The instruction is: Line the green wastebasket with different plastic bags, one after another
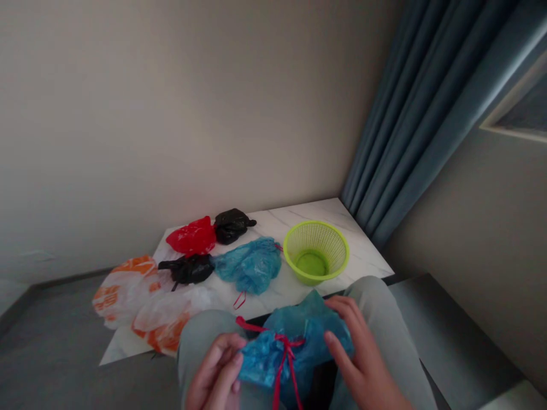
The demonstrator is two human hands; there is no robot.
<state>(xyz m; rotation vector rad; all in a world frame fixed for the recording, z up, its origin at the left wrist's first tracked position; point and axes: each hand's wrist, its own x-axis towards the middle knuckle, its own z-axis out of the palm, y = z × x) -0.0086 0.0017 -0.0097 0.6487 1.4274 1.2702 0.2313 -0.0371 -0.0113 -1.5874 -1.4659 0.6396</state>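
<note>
Above my lap is a blue plastic bag (310, 347), its neck cinched by a red drawstring (285, 344) with ends hanging down. My left hand (220, 370) pinches the bag's gathered left end between thumb and fingers. On the right side, my right hand (361, 353) curls around the fuller part, thumb in front and fingers over the top. A second blue plastic bag (252, 265) with red drawstring loops lies crumpled on the white marbled tabletop (294, 215) beyond my knees.
A lime-green basket (316, 250) stands on the tabletop at right. Left of it lie a red bag (194, 236), a black bag (233, 225), another black bag (192, 269) and white-and-orange plastic bags (132, 287) overhanging the left edge. A blue curtain (410, 131) hangs at right.
</note>
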